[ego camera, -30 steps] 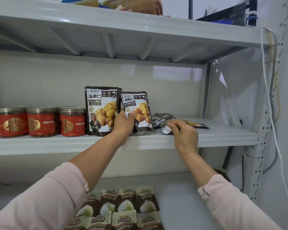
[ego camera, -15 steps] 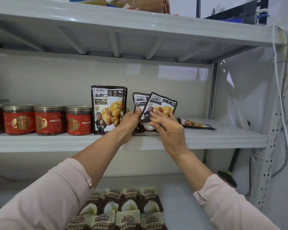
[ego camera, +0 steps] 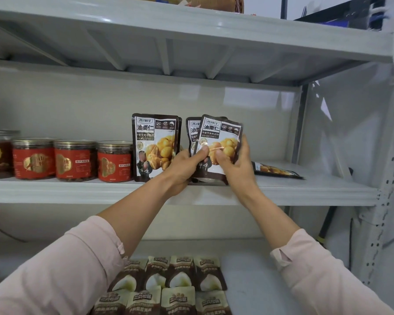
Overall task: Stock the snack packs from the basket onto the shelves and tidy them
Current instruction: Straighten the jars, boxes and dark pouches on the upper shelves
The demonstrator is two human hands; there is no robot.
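Left hand [ego camera: 182, 167], right hand [ego camera: 237, 170] pinch glossy flat pouch [ego camera: 218, 137] | smooth metal shelf [ego camera: 305, 189]

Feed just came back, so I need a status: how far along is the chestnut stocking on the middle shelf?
Done: a chestnut pack stands beside the red jars, and brown packs lie in rows on the lower shelf. In hand: left grip and right grip hold the front pack upright against the rear pack. Left: a flat pack lies to the right, not yet stood up. The basket is not in view.
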